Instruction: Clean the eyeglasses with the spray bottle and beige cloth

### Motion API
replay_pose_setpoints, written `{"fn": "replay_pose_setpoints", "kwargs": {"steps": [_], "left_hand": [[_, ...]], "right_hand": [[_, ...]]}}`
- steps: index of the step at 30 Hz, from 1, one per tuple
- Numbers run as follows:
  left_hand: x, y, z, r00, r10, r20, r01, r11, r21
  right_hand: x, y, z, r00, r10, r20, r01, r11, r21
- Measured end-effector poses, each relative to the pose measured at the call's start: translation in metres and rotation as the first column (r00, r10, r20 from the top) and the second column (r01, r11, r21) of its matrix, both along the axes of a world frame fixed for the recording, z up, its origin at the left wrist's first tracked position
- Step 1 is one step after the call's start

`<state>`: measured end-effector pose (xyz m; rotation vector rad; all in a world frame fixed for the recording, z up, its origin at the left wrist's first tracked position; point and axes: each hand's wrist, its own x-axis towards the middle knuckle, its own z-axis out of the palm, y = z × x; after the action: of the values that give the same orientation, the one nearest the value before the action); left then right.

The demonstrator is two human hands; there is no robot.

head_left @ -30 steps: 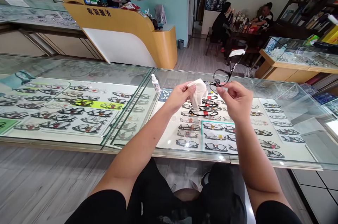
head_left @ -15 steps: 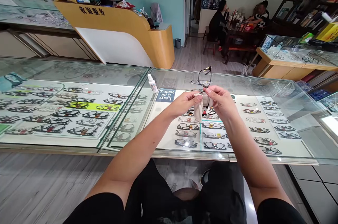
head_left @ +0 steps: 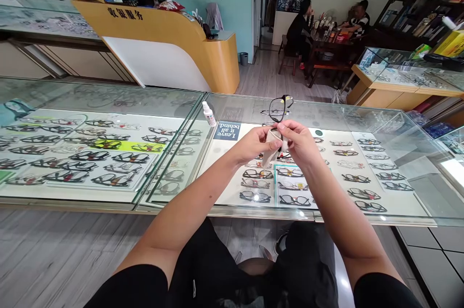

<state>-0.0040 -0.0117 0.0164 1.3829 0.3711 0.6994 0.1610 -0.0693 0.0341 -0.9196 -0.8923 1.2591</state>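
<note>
A pair of dark-framed eyeglasses [head_left: 277,109] stands on end above the glass counter, one lens raised past my fingers. My right hand [head_left: 297,141] grips the frame near its middle with thumb and fingers. In my left hand [head_left: 255,144] a pale cleaning cloth [head_left: 268,157] is pinched and folded around the lower lens, which it mostly covers. My two hands almost touch. To their left, a small white spray bottle [head_left: 209,114] stands upright on the glass.
Beneath the glass counter top [head_left: 224,211] lie rows of eyeglasses [head_left: 255,196] on white trays. A printed sign [head_left: 227,131] sits left of my hands. Beyond are a wooden cashier desk [head_left: 221,64], another display case [head_left: 406,78], and two people [head_left: 300,32] seated at a table.
The eyeglasses have turned and dropped slightly, and the raised lens now faces me more. My left hand has shifted a little, bunching the cloth closer round the lower lens.
</note>
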Motion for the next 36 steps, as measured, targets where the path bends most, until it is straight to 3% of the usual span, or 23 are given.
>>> {"fn": "replay_pose_setpoints", "kwargs": {"steps": [5,13,18,28,33,36], "left_hand": [[-0.001,-0.001,0.004,0.999,-0.040,0.024,0.040,0.999,-0.009],[0.010,-0.007,-0.003,0.992,0.098,0.080,-0.092,0.993,-0.076],[0.009,-0.006,-0.002,0.985,0.146,0.093,-0.142,0.989,-0.040],[-0.002,0.000,0.005,0.999,0.032,0.039,-0.032,0.999,0.003],[0.001,-0.001,0.005,0.987,0.154,0.044,-0.152,0.988,-0.036],[0.003,-0.002,0.004,0.969,0.237,0.066,-0.235,0.971,-0.046]], "right_hand": [[0.002,0.003,0.003,0.999,-0.022,-0.026,0.022,0.999,-0.032],[-0.001,0.003,0.001,0.999,0.004,-0.045,-0.004,1.000,-0.010],[-0.003,0.002,0.001,1.000,0.013,-0.014,-0.013,1.000,0.011],[0.005,0.006,-0.003,0.995,-0.063,-0.073,0.067,0.997,0.047],[-0.002,0.006,-0.002,0.999,0.009,-0.051,-0.006,0.998,0.057],[-0.007,0.004,-0.004,1.000,-0.011,-0.027,0.013,0.998,0.068]]}}
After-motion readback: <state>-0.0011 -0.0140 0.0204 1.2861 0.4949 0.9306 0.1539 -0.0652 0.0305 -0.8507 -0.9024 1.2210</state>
